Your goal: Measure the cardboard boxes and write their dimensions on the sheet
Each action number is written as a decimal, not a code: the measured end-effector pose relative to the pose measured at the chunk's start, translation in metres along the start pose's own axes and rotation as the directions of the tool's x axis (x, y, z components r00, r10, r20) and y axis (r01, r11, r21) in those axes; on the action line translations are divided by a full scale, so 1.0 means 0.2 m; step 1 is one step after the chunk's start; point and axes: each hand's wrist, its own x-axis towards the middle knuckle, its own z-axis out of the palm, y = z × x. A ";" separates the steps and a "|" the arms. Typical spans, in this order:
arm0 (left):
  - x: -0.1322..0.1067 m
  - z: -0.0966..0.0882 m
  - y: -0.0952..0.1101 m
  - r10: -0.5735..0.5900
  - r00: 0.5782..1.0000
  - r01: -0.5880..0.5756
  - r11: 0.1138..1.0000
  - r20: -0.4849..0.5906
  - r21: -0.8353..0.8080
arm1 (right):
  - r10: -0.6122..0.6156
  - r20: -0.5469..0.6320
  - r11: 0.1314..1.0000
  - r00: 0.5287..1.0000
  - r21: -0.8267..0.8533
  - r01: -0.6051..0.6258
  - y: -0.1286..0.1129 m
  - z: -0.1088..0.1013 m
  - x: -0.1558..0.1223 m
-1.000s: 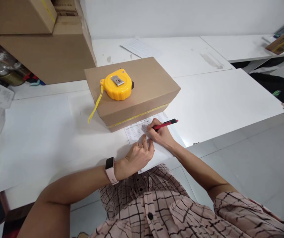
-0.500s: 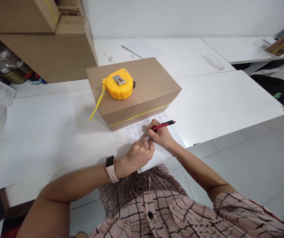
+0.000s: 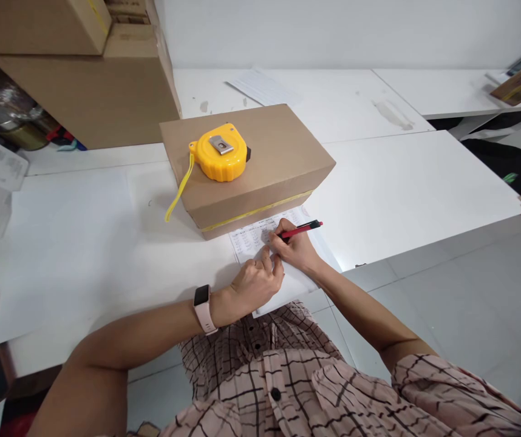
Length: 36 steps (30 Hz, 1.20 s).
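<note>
My right hand (image 3: 296, 247) is closed around a red and black pen (image 3: 297, 230), its tip turned down to a sheet of paper (image 3: 246, 241) covered in rows of handwriting. The exact point of contact is hidden by my fingers. On the lower, blank part of the sheet lies my left hand (image 3: 258, 282), fingers loosely bent and apart, the index finger reaching close to my right fingertips. It holds nothing. Just beyond the paper sits a closed cardboard box (image 3: 279, 152) with a yellow strip along its side. On top rests a yellow tape measure (image 3: 221, 155) with a wrist strap.
The white table (image 3: 392, 182) ends in a front edge at the right. Larger cardboard boxes (image 3: 87, 100) are stacked at the back left. A big white sheet (image 3: 69, 255) lies on the left side, and another paper (image 3: 263, 86) lies behind the box.
The camera view has shifted very slightly. Both hands, the pen and the paper stay almost exactly where they were.
</note>
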 end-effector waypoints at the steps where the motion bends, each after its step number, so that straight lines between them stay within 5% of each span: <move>1: 0.00 0.00 0.00 -0.002 1.000 0.002 1.000 -0.003 0.000 | -0.003 -0.001 1.000 1.000 0.003 0.003 0.00 0.00 0.00; 36: -0.02 0.03 0.00 0.058 0.992 -0.040 0.986 -0.112 0.164 | -0.006 -0.042 1.000 0.999 0.026 0.007 0.01 0.00 0.01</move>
